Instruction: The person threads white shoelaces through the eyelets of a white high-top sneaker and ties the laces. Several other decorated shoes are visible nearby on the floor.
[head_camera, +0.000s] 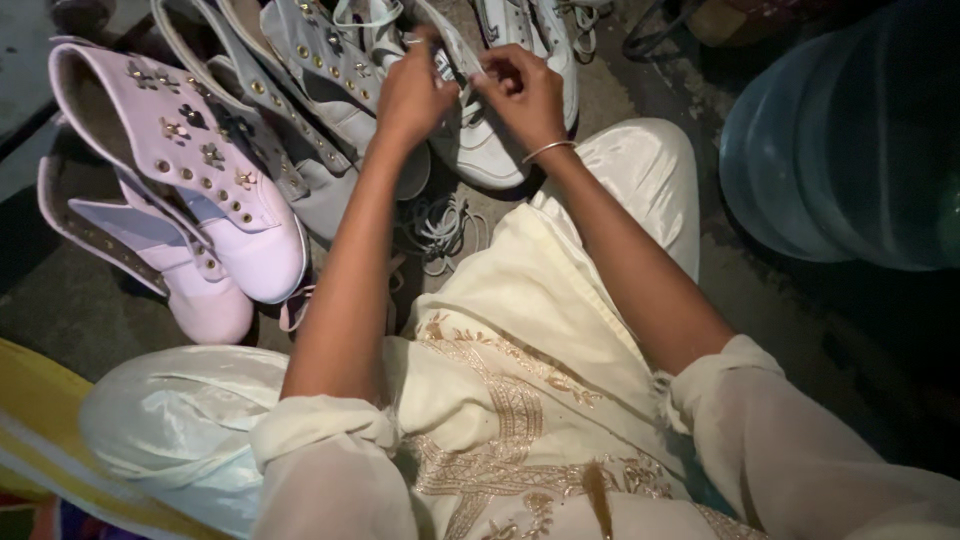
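My left hand and my right hand meet over a white high-top shoe lying on the floor ahead of my knees. Both hands pinch its tongue and lace area, fingers closed on the white lace. A thin bangle circles my right wrist. Loose white laces lie coiled on the floor just below the shoe.
Two pink studded high-top shoes lie at the left, with more pale studded shoes stacked behind them. A large blue water jug stands at the right. My lap, in cream embroidered cloth, fills the foreground. Yellow fabric lies at lower left.
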